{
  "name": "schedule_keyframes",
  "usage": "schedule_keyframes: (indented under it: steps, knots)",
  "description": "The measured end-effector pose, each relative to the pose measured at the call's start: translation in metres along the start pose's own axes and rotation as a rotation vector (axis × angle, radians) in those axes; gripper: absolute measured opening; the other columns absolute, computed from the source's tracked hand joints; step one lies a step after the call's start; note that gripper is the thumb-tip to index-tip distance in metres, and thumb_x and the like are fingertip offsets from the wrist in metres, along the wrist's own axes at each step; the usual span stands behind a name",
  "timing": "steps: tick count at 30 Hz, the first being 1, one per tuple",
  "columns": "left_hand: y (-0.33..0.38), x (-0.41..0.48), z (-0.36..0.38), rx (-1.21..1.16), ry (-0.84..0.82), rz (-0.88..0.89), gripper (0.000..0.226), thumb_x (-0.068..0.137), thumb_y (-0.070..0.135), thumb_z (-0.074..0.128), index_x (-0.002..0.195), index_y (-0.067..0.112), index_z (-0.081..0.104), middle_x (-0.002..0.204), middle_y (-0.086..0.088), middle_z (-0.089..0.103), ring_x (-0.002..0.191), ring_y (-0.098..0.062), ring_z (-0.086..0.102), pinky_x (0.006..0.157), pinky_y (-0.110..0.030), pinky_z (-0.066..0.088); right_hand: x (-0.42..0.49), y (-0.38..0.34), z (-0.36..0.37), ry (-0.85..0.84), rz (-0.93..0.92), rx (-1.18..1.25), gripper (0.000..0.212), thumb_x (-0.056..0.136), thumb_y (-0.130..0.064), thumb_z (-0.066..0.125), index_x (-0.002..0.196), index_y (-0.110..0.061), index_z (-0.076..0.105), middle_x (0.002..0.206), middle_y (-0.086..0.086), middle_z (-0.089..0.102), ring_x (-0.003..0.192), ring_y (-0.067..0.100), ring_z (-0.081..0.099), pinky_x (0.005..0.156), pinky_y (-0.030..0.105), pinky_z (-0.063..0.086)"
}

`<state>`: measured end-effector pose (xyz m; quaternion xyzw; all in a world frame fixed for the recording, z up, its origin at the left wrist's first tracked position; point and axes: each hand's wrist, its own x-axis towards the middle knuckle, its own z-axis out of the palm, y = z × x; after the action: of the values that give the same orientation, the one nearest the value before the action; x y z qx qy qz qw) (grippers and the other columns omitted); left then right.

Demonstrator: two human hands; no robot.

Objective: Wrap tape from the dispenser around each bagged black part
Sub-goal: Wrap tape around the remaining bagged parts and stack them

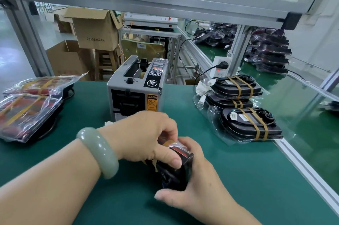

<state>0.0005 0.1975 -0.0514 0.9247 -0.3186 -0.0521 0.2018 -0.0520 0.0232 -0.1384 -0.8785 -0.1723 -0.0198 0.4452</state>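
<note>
A bagged black part [180, 171] stands on edge over the green mat, held between both hands just in front of the grey tape dispenser [136, 89]. My left hand [145, 136] curls over its top, thumb pressing on its near face beside a strip of tan tape [167, 143]. My right hand [198, 184] grips the part from below and from the right. Most of the part is hidden by the fingers.
A stack of taped bagged parts [245, 112] lies at the right of the mat. Two bagged parts with red faces [31, 107] lie at the left. An aluminium rail [300, 166] edges the mat on the right. Cardboard boxes [95, 28] stand behind.
</note>
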Motion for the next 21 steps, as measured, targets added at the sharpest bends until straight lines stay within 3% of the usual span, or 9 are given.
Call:
schedule_keyframes:
  steps: [3,7,9,11,13,15,17,19,21]
  knots:
    - [-0.001,-0.007,0.005,-0.049,0.042,-0.007,0.045,0.058,0.066,0.072,0.090,0.038,0.058,0.083,0.017,0.061,0.078,0.002,0.054,0.066,-0.013,0.040,0.001,0.006,0.001,0.056,0.007,0.057,0.111,0.042,-0.065,0.079,0.123,-0.073,0.003,0.128,-0.039,0.037,0.122,-0.013,0.043,0.100,0.009,0.035]
    - [-0.010,-0.025,0.014,0.253,0.036,0.118,0.070,0.057,0.072,0.060,0.120,0.046,0.044,0.107,0.025,0.055,0.102,0.007,0.045,0.094,-0.021,0.032,-0.004,0.005,0.004,0.153,-0.133,-0.011,0.102,0.043,-0.061,0.079,0.124,-0.067,0.019,0.116,-0.034,0.033,0.113,-0.008,0.047,0.087,0.005,0.039]
    - [-0.014,-0.037,0.020,0.273,0.084,0.129,0.064,0.063,0.065,0.064,0.121,0.048,0.043,0.106,0.026,0.055,0.102,0.007,0.046,0.093,-0.018,0.032,-0.007,0.001,-0.001,0.212,-0.203,-0.015,0.085,0.043,-0.058,0.080,0.116,-0.057,0.037,0.113,-0.029,0.043,0.104,-0.005,0.054,0.080,0.004,0.041]
    - [-0.018,-0.049,0.024,0.278,0.128,0.168,0.058,0.065,0.062,0.067,0.119,0.047,0.049,0.105,0.028,0.058,0.101,0.009,0.049,0.090,-0.017,0.033,-0.013,-0.003,-0.011,0.288,-0.295,0.067,0.050,0.051,-0.049,0.080,0.094,-0.039,0.056,0.100,-0.018,0.062,0.092,0.003,0.064,0.076,0.011,0.047]
    - [-0.020,-0.057,0.029,0.292,0.177,0.196,0.057,0.062,0.061,0.073,0.113,0.044,0.056,0.104,0.029,0.061,0.102,0.007,0.052,0.093,-0.020,0.033,-0.018,-0.006,-0.014,0.341,-0.340,0.166,0.017,0.066,-0.039,0.074,0.071,-0.028,0.062,0.081,-0.009,0.071,0.079,0.011,0.069,0.071,0.023,0.053]
    - [-0.023,-0.062,0.037,0.299,0.219,0.205,0.060,0.054,0.060,0.077,0.108,0.043,0.060,0.105,0.029,0.062,0.107,0.005,0.053,0.094,-0.023,0.033,-0.020,-0.007,-0.014,0.486,-0.169,0.316,0.018,0.079,-0.038,0.068,0.066,-0.025,0.066,0.075,-0.001,0.072,0.073,0.017,0.069,0.069,0.031,0.055]
    - [-0.025,-0.068,0.044,0.223,0.245,0.189,0.057,0.056,0.056,0.075,0.109,0.045,0.059,0.108,0.029,0.062,0.111,0.003,0.054,0.094,-0.027,0.035,-0.016,-0.008,-0.015,0.630,0.171,0.530,0.010,0.082,-0.036,0.071,0.084,-0.026,0.069,0.092,0.003,0.073,0.081,0.015,0.067,0.076,0.031,0.053]
    - [-0.022,-0.072,0.050,0.184,0.334,0.203,0.034,0.080,0.054,0.057,0.113,0.047,0.055,0.112,0.029,0.058,0.116,0.000,0.052,0.095,-0.032,0.035,-0.016,-0.019,-0.013,0.444,0.526,0.897,0.021,0.084,-0.024,0.071,0.101,-0.014,0.065,0.097,0.006,0.069,0.089,0.021,0.064,0.073,0.034,0.054]
    - [-0.015,-0.070,0.052,0.223,0.429,0.203,0.027,0.098,0.054,0.029,0.117,0.048,0.048,0.117,0.027,0.052,0.122,-0.002,0.046,0.097,-0.039,0.035,-0.023,-0.031,-0.013,0.279,0.648,1.189,0.034,0.080,-0.025,0.066,0.089,0.008,0.064,0.090,0.016,0.066,0.095,0.037,0.060,0.071,0.045,0.046]
